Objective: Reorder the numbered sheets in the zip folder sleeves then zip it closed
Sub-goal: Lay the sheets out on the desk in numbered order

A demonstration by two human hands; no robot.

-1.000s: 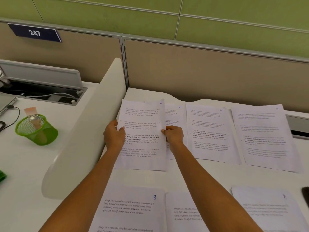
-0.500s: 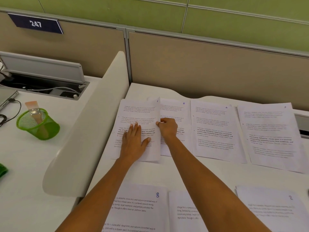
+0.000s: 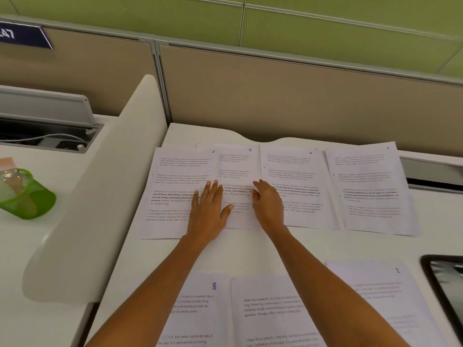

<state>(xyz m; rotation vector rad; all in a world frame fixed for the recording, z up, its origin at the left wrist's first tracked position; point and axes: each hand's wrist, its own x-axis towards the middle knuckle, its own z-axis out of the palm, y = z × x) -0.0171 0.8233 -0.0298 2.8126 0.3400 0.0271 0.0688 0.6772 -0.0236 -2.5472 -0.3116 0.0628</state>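
- Seven printed sheets lie on the white desk (image 3: pixel 225 254), none of them in a sleeve. The far row reads sheet 6 (image 3: pixel 175 176), sheet 5 (image 3: pixel 235 166), sheet 4 (image 3: pixel 293 171) and sheet 3 (image 3: pixel 368 184) from left to right. The near row holds sheet 8 (image 3: pixel 200 304), one sheet whose number an arm hides, and sheet 2 (image 3: pixel 383 296).
- All lie face up with a handwritten blue number in the top right corner, probably so the order can be read at a glance.
- The left hand (image 3: pixel 208 214) lies palm down on sheet 6 with its fingers straight. Its grip is open and holds nothing, and it looks to be pressing the page flat where it overlaps sheet 5.
- The right hand (image 3: pixel 269 206) rests with relaxed, nearly straight fingers across the seam between sheet 5 and sheet 4, its grip likewise empty.
- Each page is thin and white, with short paragraphs of small type and one block in bold.
- A dark-rimmed object (image 3: pixel 446 291) at the right edge may be the zip folder, but I cannot tell.
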